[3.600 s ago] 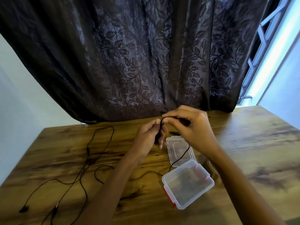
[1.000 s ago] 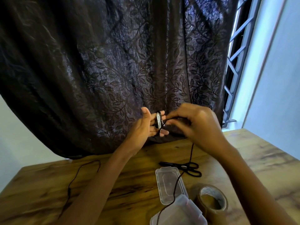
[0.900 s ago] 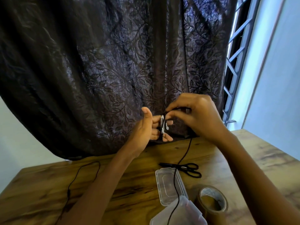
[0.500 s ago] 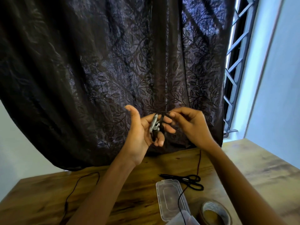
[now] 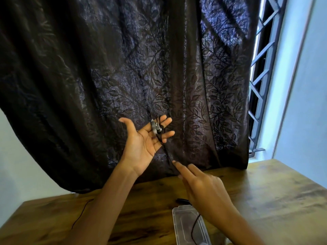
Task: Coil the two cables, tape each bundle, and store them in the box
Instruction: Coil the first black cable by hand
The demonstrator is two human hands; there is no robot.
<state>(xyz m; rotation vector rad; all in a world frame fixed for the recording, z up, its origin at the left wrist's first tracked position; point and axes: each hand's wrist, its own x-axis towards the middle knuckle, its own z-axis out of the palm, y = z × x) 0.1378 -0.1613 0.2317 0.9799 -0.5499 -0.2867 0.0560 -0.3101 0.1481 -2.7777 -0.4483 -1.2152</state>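
Note:
My left hand (image 5: 144,141) is raised in front of the curtain, palm toward me, fingers spread. A few turns of a thin black earphone cable (image 5: 160,134) with its grey earbuds sit wrapped around those fingers. The cable runs down from them to my right hand (image 5: 203,190), which pinches it between thumb and fingertips lower down. From there the cable hangs over the clear box lid (image 5: 184,220) on the wooden table (image 5: 276,200). A second black cable (image 5: 79,216) lies on the table at the left. The box itself is out of view.
A dark leaf-patterned curtain (image 5: 123,76) hangs right behind the table. The tip of black scissors (image 5: 182,201) shows beside my right wrist. A barred window (image 5: 263,68) and a pale wall are at the right.
My right hand has dropped from beside my left fingers to well below them, drawing the cable down. My left hand has opened wider and the view has tilted upward.

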